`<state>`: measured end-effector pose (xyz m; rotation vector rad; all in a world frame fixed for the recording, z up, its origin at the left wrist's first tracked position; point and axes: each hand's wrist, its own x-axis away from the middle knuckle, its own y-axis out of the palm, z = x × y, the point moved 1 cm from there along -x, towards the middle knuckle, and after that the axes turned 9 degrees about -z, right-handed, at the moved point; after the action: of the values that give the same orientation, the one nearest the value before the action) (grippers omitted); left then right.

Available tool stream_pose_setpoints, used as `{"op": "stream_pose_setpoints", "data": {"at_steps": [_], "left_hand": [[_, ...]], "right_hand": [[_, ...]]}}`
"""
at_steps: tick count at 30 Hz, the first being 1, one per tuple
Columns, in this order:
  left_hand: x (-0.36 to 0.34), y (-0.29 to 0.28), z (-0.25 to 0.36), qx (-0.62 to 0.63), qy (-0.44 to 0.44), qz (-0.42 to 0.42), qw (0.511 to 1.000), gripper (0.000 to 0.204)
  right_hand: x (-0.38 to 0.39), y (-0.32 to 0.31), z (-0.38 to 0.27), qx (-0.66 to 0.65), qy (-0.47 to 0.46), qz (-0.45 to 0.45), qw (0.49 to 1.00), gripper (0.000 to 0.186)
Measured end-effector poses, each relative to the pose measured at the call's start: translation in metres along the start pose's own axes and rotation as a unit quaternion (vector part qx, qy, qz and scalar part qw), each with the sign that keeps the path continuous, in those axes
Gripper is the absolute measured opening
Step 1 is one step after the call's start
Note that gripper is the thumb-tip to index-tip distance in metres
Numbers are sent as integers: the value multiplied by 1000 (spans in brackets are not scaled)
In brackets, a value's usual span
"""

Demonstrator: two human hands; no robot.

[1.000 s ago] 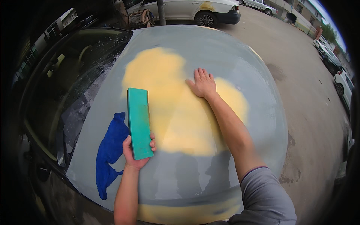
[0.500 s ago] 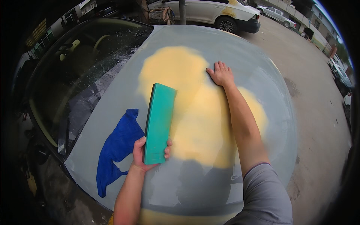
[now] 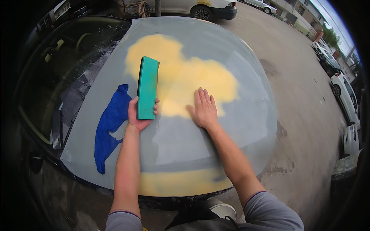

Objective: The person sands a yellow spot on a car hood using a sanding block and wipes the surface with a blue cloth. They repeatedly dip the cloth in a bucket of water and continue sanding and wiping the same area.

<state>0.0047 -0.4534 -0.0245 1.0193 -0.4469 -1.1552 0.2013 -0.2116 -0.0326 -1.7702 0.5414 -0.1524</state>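
My left hand [image 3: 133, 114] grips the lower end of a long teal sanding block [image 3: 148, 88], its broad face turned up toward me. With fingers stretched, my right hand [image 3: 205, 109] lies flat on the car bonnet [image 3: 250, 123], at the near edge of a large pale-yellow filler patch [image 3: 208, 77]. Grey primer surrounds that patch. To the left of the block, a crumpled blue cloth [image 3: 109, 125] rests on the bonnet. A second yellow strip [image 3: 173, 184] runs along the bonnet's near edge.
A dusty windscreen [image 3: 54, 65] borders the bonnet at left. Beyond its far side stands a white car [image 3: 173, 7]. Several parked vehicles, among them a white car [image 3: 344, 94], line the right side of the concrete yard [image 3: 293, 104]. A white bucket [image 3: 224, 210] sits by my body.
My right hand has slid toward me across the yellow patch to its near edge. The head view has shifted, showing more of the bonnet's near edge. The left hand still holds the sanding block.
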Motion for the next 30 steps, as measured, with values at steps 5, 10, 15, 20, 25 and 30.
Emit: {"op": "stream_pose_setpoints", "data": {"at_steps": [5,10,15,20,25,30], "left_hand": [[1,0,1,-13,-8,-6,1000,65],[0,-3,0,-9,-13,-2,1000,66],[1,-2,3,-22,-14,-9,1000,67],[0,1,0,-46,-25,-12,999,68],[3,-8,-5,-43,-38,-5,998,73],[16,-16,0,-37,-39,-2,999,81]], "right_hand": [[94,-10,-18,6,2,-51,999,85],[165,-26,-28,3,-16,-104,994,88],[167,-34,4,14,24,-134,991,88],[27,-24,82,30,57,-25,998,88],[-125,-18,135,30,52,-14,998,89],[-266,-16,177,28,73,-66,995,93]]}}
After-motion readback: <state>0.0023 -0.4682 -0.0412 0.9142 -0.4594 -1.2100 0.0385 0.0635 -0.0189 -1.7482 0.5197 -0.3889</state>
